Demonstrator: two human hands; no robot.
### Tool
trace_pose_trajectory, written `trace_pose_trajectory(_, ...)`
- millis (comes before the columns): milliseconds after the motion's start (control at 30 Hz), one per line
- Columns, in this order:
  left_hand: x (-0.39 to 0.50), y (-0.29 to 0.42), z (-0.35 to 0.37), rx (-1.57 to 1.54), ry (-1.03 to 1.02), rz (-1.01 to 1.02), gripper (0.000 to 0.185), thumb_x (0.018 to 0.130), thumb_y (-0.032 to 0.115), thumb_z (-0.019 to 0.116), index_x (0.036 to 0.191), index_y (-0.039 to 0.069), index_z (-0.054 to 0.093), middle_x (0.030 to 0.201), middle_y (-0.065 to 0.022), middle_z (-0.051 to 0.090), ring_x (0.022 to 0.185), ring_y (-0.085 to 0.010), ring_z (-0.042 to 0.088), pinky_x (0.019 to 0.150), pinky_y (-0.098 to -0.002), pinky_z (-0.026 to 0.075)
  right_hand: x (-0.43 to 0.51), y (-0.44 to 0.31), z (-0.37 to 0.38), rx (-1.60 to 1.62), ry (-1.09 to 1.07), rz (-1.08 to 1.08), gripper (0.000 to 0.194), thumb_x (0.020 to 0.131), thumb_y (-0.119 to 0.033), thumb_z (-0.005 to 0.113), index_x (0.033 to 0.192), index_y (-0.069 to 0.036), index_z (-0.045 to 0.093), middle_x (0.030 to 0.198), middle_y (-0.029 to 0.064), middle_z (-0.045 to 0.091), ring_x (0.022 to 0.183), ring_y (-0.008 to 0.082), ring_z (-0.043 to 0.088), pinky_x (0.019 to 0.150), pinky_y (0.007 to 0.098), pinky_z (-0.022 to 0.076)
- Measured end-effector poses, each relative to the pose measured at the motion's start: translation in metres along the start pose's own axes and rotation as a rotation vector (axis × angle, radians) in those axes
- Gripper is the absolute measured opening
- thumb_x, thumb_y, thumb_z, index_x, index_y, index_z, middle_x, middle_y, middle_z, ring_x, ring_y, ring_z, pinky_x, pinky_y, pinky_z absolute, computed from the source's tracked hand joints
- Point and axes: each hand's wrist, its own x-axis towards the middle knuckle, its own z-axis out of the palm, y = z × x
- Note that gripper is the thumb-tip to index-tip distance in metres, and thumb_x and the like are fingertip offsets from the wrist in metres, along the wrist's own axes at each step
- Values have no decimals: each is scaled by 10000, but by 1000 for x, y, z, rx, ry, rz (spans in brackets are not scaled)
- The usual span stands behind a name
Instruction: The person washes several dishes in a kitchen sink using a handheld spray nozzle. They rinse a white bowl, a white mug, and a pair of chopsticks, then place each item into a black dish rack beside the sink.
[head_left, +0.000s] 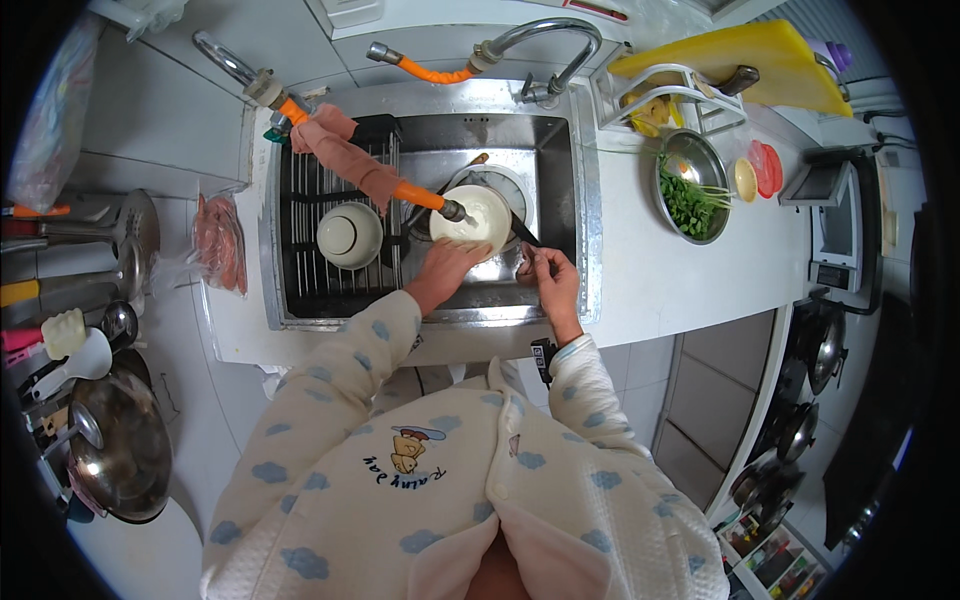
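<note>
My left hand (448, 271) grips the near rim of a cream-white bowl (480, 206) over the sink. The metal tip of an orange hose tap (453, 211) points into the bowl, where water shows. To its right, the fingers of my right hand (556, 281) are pinched at the end of a dark slim handle (523, 229); its other end is hidden by the bowl. A brownish patch beside these fingers is unclear. Behind the bowl, a round pale dish or lid (517, 184) lies in the steel sink (555, 225).
An upturned white bowl (350, 235) sits on the drying rack (307, 281) at left. A second tap (551, 88) rises behind the sink. On the right counter stand a steel bowl of leafy greens (694, 202), a yellow cutting board (750, 67) and a knife rack (660, 75).
</note>
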Motion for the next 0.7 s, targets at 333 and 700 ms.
trace_pose_trajectory(333, 12, -4, -26, -891, 83, -558, 291, 890, 199, 659, 1125, 35, 608, 917, -103, 662, 834, -200, 661, 737, -316, 512, 4, 7, 19, -96, -32, -17, 157, 942, -116, 597, 985, 28, 643, 764, 59, 684, 653, 78, 626, 605, 235, 511)
trace_pose_trajectory(700, -112, -32, -110, -2220, 472, -530, 502, 988, 306, 519, 1382, 16, 407, 1385, -97, 489, 1285, -234, 466, 1080, -410, 370, 7, 30, 34, -40, -187, 85, 159, 969, -103, 545, 1002, 35, 616, 805, 81, 679, 693, 127, 649, 641, 255, 536)
